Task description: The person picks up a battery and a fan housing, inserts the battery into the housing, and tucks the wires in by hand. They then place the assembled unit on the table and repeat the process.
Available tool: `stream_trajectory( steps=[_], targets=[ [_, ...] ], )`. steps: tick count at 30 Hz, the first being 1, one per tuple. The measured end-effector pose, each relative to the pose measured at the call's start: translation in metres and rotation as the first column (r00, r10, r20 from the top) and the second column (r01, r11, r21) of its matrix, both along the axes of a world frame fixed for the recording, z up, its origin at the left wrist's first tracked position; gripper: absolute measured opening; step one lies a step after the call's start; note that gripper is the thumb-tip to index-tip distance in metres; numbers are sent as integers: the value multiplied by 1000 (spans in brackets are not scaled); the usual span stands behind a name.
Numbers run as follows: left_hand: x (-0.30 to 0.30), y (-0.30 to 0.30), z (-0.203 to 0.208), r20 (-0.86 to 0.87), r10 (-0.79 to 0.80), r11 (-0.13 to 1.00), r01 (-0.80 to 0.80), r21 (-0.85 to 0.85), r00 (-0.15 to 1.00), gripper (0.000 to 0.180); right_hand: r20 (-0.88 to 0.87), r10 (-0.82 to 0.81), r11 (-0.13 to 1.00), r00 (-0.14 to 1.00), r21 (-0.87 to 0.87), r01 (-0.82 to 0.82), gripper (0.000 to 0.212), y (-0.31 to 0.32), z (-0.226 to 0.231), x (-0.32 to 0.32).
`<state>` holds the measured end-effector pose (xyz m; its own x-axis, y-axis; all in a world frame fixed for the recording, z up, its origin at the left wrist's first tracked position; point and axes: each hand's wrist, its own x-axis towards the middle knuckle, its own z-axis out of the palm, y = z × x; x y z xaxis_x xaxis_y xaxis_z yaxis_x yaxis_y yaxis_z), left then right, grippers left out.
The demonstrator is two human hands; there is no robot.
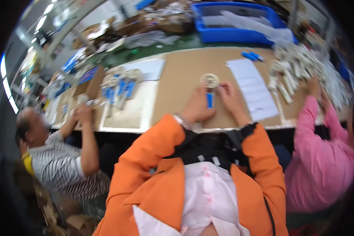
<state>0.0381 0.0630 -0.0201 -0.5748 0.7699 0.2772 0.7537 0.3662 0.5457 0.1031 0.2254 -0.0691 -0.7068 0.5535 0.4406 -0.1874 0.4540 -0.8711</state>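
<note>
A small handheld fan (210, 81) with a round cream head and a blue panel on its handle stands nearly upright over the brown board. My left hand (199, 105) is closed round its handle from the left. On the other side, the bent fingers of my right hand (231, 97) come together close beside the fan's head. Whether they pinch its edge or a small part is too blurred to see. A white printed sheet (252, 89) lies just right of my right hand. Several similar fans (121, 87) with blue handles are grouped to the left.
Brown cardboard (181, 74) covers the tabletop. Small blue parts (252, 56) lie beyond the sheet, below a blue crate (240, 36). Cream fan parts (291, 72) are heaped at right, where a pink-sleeved person (320, 145) works. Another person (67, 157) sits at left beside a carton (91, 83).
</note>
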Motion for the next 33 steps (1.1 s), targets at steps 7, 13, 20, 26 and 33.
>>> stream_trajectory(
  steps=[7, 13, 20, 26, 33],
  targets=[
    [-64, -78, 18, 40, 20, 980, -12, -197, 999, 91, 108, 147, 989, 983, -35, -144, 18, -4, 13, 15],
    [-149, -173, 9, -241, 225, 955, -263, -137, 944, 79, 155, 161, 987, 975, -9, -161, 15, -9, 20, 19],
    [-178, -196, 8, -464, 418, 791, -565, -237, 781, 60, 183, 290, 957, 939, -56, -284, 27, -3, 29, 20],
    [-129, -156, 47, -428, 246, 968, -240, 69, 870, 67, -154, 490, 834, 858, -202, -513, 65, 6, 91, 97],
    [-49, -120, 60, 64, -65, 988, 55, 147, 996, 50, 221, 601, 797, 768, -231, -558, 63, 2, 88, 219]
  ],
)
